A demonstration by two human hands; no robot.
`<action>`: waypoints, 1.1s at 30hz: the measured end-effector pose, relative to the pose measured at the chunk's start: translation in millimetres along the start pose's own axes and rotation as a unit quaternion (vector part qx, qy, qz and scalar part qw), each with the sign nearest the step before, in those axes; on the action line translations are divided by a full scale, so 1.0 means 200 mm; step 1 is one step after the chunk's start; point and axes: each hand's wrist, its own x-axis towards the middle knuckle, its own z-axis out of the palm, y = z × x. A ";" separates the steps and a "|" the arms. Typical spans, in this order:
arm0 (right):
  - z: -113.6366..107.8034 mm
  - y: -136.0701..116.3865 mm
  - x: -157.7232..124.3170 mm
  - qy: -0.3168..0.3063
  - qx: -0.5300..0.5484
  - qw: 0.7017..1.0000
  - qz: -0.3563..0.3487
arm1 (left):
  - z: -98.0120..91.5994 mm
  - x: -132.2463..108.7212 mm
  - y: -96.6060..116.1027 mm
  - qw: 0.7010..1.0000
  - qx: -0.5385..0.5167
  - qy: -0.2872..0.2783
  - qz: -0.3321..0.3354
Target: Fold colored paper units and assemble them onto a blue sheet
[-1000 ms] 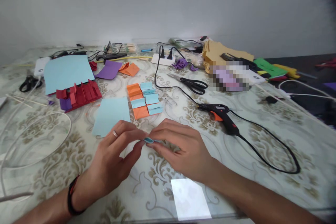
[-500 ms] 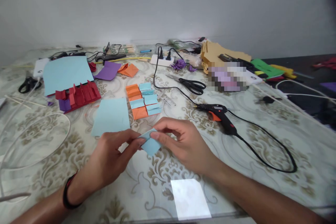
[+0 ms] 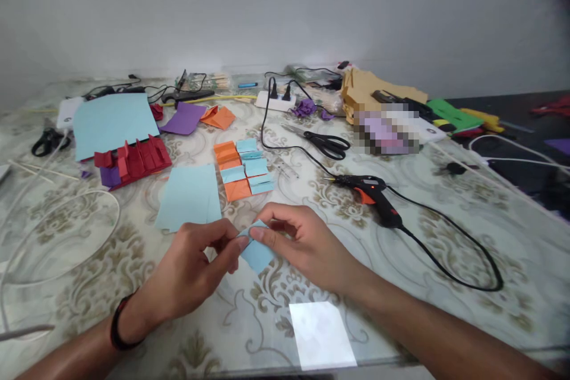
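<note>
Both hands pinch a small folded piece of light blue paper (image 3: 258, 256) above the patterned tabletop. My left hand (image 3: 198, 270) grips its left corner between thumb and fingers. My right hand (image 3: 307, 246) presses a thumb on the paper's upper edge, its fingers behind. Just beyond the hands lies a block of orange and light blue folded papers (image 3: 243, 171), joined in two columns. A stack of light blue paper sheets (image 3: 189, 197) rests beyond my left hand. Farther left sits a row of red folded papers (image 3: 138, 161) with a purple piece at one end.
A black glue gun (image 3: 369, 190) with an orange trigger lies to the right, its cord looping forward. Black-handled scissors (image 3: 323, 141) lie behind it. A white power strip (image 3: 276, 101) stands at the back. A white cable (image 3: 118, 214) curls at the left.
The blue paper has turned slightly in my fingers, and its lower flap hangs a little lower. My left thumb has slid closer to my right thumb.
</note>
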 end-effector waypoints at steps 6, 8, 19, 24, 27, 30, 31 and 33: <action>0.00 -0.01 -0.01 0.003 -0.014 1.000 0.005 | 0.00 0.00 0.01 0.999 -0.019 -0.017 -0.023; 0.00 -0.01 -0.01 0.006 -0.020 1.000 0.004 | 0.00 0.01 0.01 0.999 -0.010 -0.036 -0.020; 0.01 0.00 0.00 0.000 -0.009 0.999 0.033 | 0.00 0.02 -0.02 0.985 -0.124 -0.083 -0.085; 0.00 0.00 -0.01 0.007 0.009 1.000 0.006 | -0.01 0.03 -0.03 0.982 -0.154 -0.088 -0.064; 0.00 0.00 -0.01 -0.029 0.009 0.999 0.018 | -0.01 0.03 -0.04 0.985 -0.142 -0.084 -0.045; 0.00 -0.01 -0.01 -0.062 -0.001 0.998 0.032 | -0.01 0.02 -0.04 0.992 -0.105 -0.070 -0.008; 0.00 -0.01 -0.01 -0.064 -0.006 0.997 0.031 | -0.01 0.01 -0.04 0.994 -0.091 -0.067 0.003; 0.00 -0.01 -0.01 -0.054 -0.018 0.998 0.023 | -0.01 0.00 -0.04 0.995 -0.072 -0.064 0.016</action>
